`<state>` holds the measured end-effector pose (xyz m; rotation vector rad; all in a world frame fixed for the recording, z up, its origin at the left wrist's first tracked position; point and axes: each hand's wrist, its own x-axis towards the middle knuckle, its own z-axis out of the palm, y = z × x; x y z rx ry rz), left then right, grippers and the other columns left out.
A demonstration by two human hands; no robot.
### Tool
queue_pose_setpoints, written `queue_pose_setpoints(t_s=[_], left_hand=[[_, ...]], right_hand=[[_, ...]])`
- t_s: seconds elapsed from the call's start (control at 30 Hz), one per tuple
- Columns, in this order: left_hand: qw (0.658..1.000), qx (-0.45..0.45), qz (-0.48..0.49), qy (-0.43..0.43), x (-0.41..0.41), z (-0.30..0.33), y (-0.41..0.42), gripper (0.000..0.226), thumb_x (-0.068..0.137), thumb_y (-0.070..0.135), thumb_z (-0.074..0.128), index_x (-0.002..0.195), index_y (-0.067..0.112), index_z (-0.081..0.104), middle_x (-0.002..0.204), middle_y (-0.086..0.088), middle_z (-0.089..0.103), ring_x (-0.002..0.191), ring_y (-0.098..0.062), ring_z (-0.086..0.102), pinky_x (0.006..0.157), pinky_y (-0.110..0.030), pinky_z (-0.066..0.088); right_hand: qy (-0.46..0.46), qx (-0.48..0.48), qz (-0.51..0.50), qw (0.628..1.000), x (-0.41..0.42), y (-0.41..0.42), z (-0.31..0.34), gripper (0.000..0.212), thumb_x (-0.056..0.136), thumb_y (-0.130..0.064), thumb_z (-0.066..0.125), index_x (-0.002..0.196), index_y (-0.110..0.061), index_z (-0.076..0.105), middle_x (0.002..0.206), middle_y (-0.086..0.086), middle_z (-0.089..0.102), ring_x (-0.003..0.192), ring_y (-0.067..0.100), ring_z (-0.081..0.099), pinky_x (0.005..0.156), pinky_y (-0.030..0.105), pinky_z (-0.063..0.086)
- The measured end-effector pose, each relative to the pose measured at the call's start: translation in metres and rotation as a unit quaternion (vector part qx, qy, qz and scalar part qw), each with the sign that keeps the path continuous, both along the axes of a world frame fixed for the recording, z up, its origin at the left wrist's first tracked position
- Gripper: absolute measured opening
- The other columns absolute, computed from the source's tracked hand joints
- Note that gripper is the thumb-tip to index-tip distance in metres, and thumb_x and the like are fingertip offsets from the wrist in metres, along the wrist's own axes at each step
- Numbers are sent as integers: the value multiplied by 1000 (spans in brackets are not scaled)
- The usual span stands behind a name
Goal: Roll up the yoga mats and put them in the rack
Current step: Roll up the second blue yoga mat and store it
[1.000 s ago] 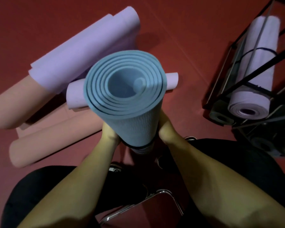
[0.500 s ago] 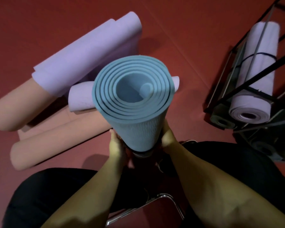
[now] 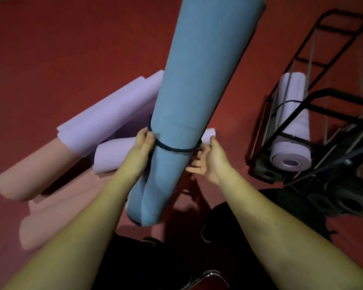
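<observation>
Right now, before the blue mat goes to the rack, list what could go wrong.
1. The black band sits low on the blue mat; the long upper part is unbound and could loosen.
2. The left hand and right hand work at the band, not firmly round the roll, so the tilted mat might tip.
3. The rack already holds a lilac mat; its bars could snag the roll.

rolled blue mat (image 3: 195, 84) standing up tall, left hand (image 3: 144, 143) and right hand (image 3: 210, 158) pinching the black band (image 3: 174, 149) around it, purple mats (image 3: 113, 120) and pink ones (image 3: 36, 174) on the red floor (image 3: 71, 49) left, rack (image 3: 314, 109) holding a purple roll (image 3: 291, 126) on the right
</observation>
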<state>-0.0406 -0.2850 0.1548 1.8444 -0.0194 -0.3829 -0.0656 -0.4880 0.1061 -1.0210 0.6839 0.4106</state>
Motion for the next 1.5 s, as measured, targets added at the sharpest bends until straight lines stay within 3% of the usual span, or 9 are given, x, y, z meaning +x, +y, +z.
queue_pose_setpoints(t_s=[0.1,0.17,0.33,0.43,0.53,0.67,0.77,0.87,1.5], left_hand=[[985,48,-143,-79,-2,20,-7,95,72,47,79,149,24,29,133,15,47,117,-1,51,81,2,36],[973,24,-213,-89,-11,23,-20,104,60,47,86,145,26,30,133,22,47,111,13,52,85,3,37],[969,21,-243,-50,-27,10,-58,73,74,35,87,128,34,37,113,30,53,99,11,56,81,-7,46],[955,9,-295,-21,-38,11,-82,67,67,48,86,121,36,47,112,23,65,96,10,63,83,-16,51],[939,8,-343,-9,-47,2,-102,35,80,36,82,105,37,58,93,30,70,86,16,64,73,-8,48],[929,54,-366,24,-52,-21,-122,80,59,76,80,127,42,56,114,22,69,104,-3,67,96,-36,52],[923,94,-370,39,-62,-25,-137,89,52,84,75,128,44,51,115,20,67,104,-7,66,96,-37,51],[919,105,-376,54,-73,-25,-152,98,50,86,75,132,39,49,117,17,67,103,-8,66,98,-39,51],[920,135,-359,86,-82,-46,-215,87,57,85,71,126,34,59,115,13,70,101,-11,69,97,-38,52]], right_hand=[[-16,-37,18,999,-27,-10,22,59,96,-48,20,146,-24,41,154,11,39,127,43,50,77,38,55],[-12,-49,-1,999,-55,-18,34,63,89,-45,27,144,-20,43,148,14,46,116,42,57,75,38,56],[16,-97,-56,994,-107,-34,47,53,95,-43,23,128,-19,57,112,11,66,94,35,65,92,44,49],[53,-124,-96,986,-133,-37,51,64,93,-64,23,122,-23,62,109,10,69,84,32,67,82,39,47],[85,-129,-139,978,-152,-40,46,95,69,-94,26,116,-24,69,111,10,72,95,37,68,90,47,45],[117,-90,-160,976,-176,-41,43,106,70,-96,7,112,-22,69,99,12,72,82,32,66,81,44,49],[117,-60,-201,971,-190,-45,40,102,73,-94,11,117,-21,67,97,11,73,91,33,66,99,54,46],[131,-34,-249,959,-198,-50,37,98,73,-94,20,115,-18,65,106,14,71,104,37,64,102,60,43],[134,52,-329,933,-177,-107,2,85,87,-81,25,116,-14,69,102,17,74,95,37,71,88,49,56]])
